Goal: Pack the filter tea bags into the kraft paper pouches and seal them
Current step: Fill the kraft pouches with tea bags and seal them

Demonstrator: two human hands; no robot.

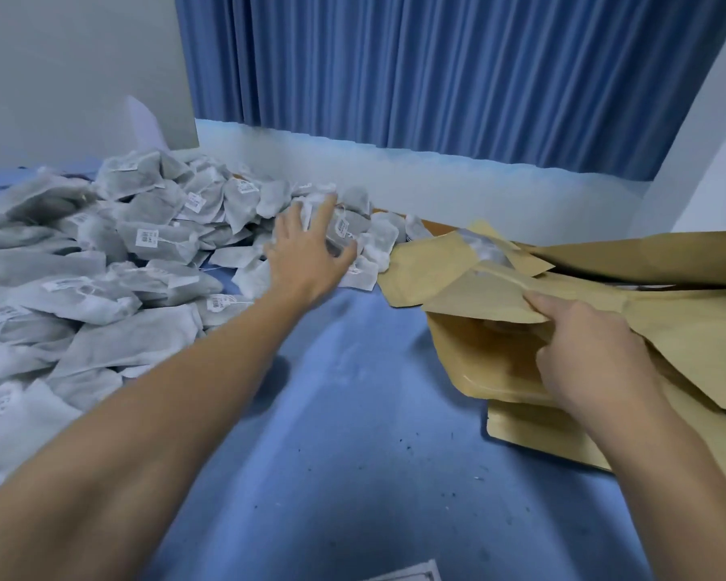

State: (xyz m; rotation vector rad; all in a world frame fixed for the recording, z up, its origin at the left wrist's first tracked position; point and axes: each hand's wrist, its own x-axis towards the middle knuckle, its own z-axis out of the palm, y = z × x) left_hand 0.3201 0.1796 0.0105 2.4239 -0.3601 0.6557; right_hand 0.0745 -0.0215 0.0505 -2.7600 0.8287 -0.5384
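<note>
A large heap of grey filter tea bags [143, 245] with white barcode tags covers the left of the blue table. My left hand [307, 257] reaches to the heap's right end, fingers spread over one tagged tea bag [344, 230], thumb beside it. My right hand [596, 354] pinches the edge of a kraft paper pouch [478, 299], thumb on top and fingers curled beneath. This pouch lies tilted over more flat pouches [520, 425]. Behind it another pouch [420, 262] lies with a tea bag [483, 245] showing at its mouth.
Big brown kraft sheets or bags [646, 253] fill the right side. The blue table cover [353, 413] carries dark tea crumbs. A white ledge [436, 182] and a blue curtain [436, 77] stand behind. The corner of a white sheet [411, 574] shows at the bottom edge.
</note>
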